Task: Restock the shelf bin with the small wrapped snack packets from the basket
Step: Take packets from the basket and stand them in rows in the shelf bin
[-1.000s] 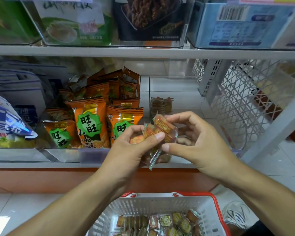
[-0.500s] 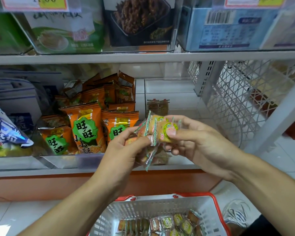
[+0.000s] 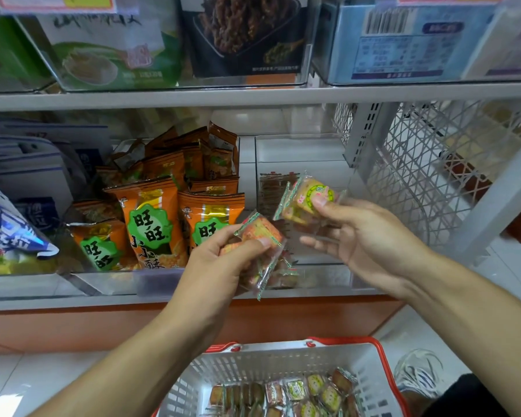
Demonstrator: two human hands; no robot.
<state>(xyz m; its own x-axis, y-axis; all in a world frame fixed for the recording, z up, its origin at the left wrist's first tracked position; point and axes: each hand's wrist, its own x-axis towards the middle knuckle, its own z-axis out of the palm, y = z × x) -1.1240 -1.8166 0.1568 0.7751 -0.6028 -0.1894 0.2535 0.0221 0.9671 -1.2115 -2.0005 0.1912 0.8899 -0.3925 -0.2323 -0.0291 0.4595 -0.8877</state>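
Note:
My left hand grips a bunch of small clear-wrapped snack packets in front of the shelf edge. My right hand pinches one packet with a green and yellow label, raised over the clear shelf bin. A few brown packets stand at the back of that bin. Below, a white basket with a red rim holds several more packets.
Orange snack bags fill the clear bin to the left. A blue and white bag lies further left. A white wire mesh panel closes the shelf's right side. The upper shelf hangs overhead. A shoe rests beside the basket.
My hands have drawn apart. The right hand pulled one green-labelled packet out of the bunch and lifted it up and right over the bin; the left hand keeps the remaining packets.

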